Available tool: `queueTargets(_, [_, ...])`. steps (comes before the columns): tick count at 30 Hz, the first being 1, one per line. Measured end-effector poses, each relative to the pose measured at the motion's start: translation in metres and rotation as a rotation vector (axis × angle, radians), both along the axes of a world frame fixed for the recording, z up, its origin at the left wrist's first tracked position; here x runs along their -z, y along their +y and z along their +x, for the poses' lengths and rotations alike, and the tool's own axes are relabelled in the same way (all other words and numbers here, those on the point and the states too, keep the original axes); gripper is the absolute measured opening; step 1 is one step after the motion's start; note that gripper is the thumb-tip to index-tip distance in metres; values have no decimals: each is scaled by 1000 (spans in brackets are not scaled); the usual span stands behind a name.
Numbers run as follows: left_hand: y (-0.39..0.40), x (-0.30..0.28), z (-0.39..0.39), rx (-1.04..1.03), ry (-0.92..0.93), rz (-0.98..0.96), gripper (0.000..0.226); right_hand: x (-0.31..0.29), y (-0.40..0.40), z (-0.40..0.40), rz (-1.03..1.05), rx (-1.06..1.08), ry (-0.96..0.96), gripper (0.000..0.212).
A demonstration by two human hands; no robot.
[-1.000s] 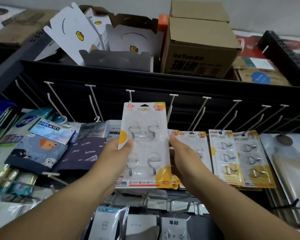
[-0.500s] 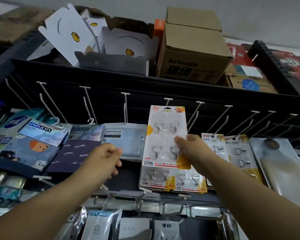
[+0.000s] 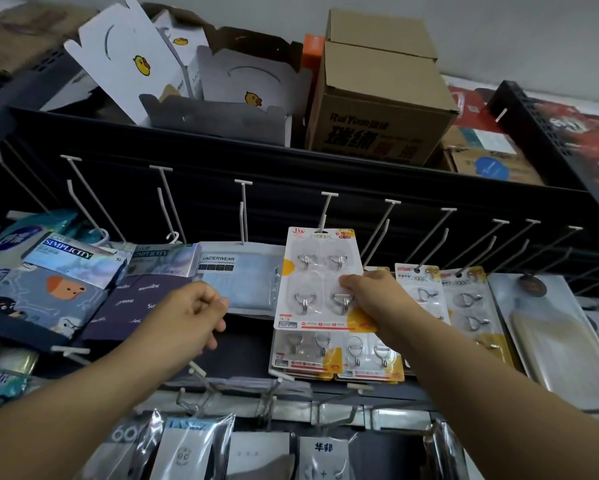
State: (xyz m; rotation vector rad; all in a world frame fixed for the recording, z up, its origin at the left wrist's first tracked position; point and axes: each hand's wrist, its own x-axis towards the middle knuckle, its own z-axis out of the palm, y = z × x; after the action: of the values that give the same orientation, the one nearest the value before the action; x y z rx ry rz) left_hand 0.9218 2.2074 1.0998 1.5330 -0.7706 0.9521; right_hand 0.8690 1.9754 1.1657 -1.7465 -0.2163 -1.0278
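Observation:
A white blister card of metal wall hooks [image 3: 313,275] is up against a white display peg [image 3: 326,209] on the black rack. My right hand [image 3: 367,289] pinches the card at its right side, thumb on the front. My left hand [image 3: 190,313] hovers to the left of the card with loosely curled fingers and holds nothing. More hook cards [image 3: 336,358] hang just below the held one.
Underwear packs [image 3: 239,275] hang to the left, further hook cards [image 3: 464,299] to the right. Several bare pegs [image 3: 429,237] stick out toward me. Cardboard boxes [image 3: 377,109] and duck-print cartons [image 3: 128,60] sit on the top shelf. Bagged goods [image 3: 187,448] hang low in front.
My left hand let go of the card and drew back to the left. My right hand carried the card up and right to the peg.

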Motion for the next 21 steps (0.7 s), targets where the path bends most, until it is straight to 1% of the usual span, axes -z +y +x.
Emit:
queueTargets(2, [-2,1,-2,-1,-5,1,18,0,-3,9,-14,23,36,31])
queueTargets(6, [-5,2,-2,0,-11,8,18,-1,-4,26,-91,171,63,39])
queueTargets(9, [-4,4,0,2,-4,32,16,-2,-7,40,-111,274,62,46])
queueTargets(13, [1,8,4,-12,4,53,14,-4,-11,57,-190,383,146,39])
queueTargets(15, [3,10,7,-13,14,59,15,-3,-13,65,-212,413,190,40])
queueTargets(21, [2,19,11,-17,45,55,15,-2,-17,88,-228,428,244,41])
